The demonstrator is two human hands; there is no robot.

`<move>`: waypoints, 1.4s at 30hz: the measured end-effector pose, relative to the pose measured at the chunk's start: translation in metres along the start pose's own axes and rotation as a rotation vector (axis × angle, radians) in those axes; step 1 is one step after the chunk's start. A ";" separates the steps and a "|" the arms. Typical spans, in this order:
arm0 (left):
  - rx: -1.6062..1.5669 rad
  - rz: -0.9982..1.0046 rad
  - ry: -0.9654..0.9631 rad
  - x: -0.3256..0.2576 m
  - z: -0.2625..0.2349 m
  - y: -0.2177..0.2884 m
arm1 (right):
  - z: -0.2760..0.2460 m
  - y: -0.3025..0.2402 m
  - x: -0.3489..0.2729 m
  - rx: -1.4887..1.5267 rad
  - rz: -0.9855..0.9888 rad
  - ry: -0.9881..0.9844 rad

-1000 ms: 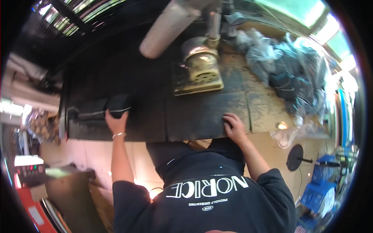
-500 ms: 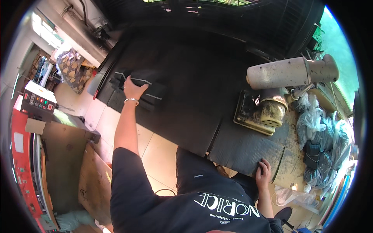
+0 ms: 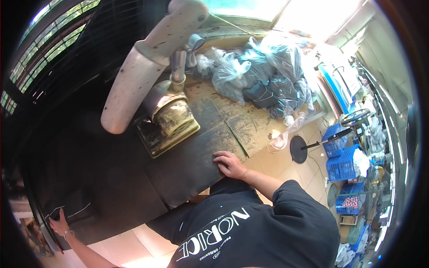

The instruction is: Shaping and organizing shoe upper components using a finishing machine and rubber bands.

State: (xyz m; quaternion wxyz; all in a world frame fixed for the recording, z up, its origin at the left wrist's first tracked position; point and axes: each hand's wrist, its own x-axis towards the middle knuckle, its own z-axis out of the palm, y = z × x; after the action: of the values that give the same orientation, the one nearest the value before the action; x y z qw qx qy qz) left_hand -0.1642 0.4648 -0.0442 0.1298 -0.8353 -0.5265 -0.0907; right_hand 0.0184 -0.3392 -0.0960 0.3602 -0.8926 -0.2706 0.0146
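At the left end of a black-topped table (image 3: 120, 178), my left hand (image 3: 58, 223), with a bracelet at its wrist, curves around a dark bundle (image 3: 56, 211) with a pale string across it. Its thumb and fingers lie on either side of the bundle, partly lost in the dark. Another black bundle (image 3: 79, 209) with a pale line across it lies just beside. My right hand (image 3: 230, 164) rests on the table's near edge, fingers stretched out and a little bent, holding nothing.
A machine with a thick pale grey arm (image 3: 134, 89) and a grimy cream base (image 3: 172, 134) stands on the table. Beyond it are clear plastic bags (image 3: 263, 67) of dark goods. On the floor at right are a round-based stand (image 3: 298, 149) and several blue crates (image 3: 342, 164).
My view has swung to the right, bringing in the crates and stand. My left hand stays at the bundles. My right hand's fingers lie more fully on the tabletop.
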 end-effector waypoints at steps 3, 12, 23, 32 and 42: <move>0.010 -0.030 0.113 -0.014 0.001 -0.004 | -0.026 0.005 0.010 0.134 0.118 0.042; -0.459 0.245 0.355 -0.159 0.015 0.001 | -0.211 0.183 0.085 -0.532 0.513 0.583; -0.792 0.077 -0.120 -0.344 -0.064 0.139 | -0.188 0.146 0.017 -0.462 0.277 0.364; -1.021 0.742 -0.266 -0.411 -0.154 0.263 | -0.171 0.170 0.039 -0.356 0.419 0.149; -1.377 0.753 -1.275 -0.497 -0.175 0.393 | -0.078 0.014 0.026 -0.304 0.512 0.132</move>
State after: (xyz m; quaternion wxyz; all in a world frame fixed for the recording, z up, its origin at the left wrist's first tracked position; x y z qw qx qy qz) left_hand -0.0247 -0.1770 -0.0686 -0.6658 -0.7330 -0.0329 0.1354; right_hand 0.0643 -0.3841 -0.0433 0.2238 -0.9745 -0.0117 0.0062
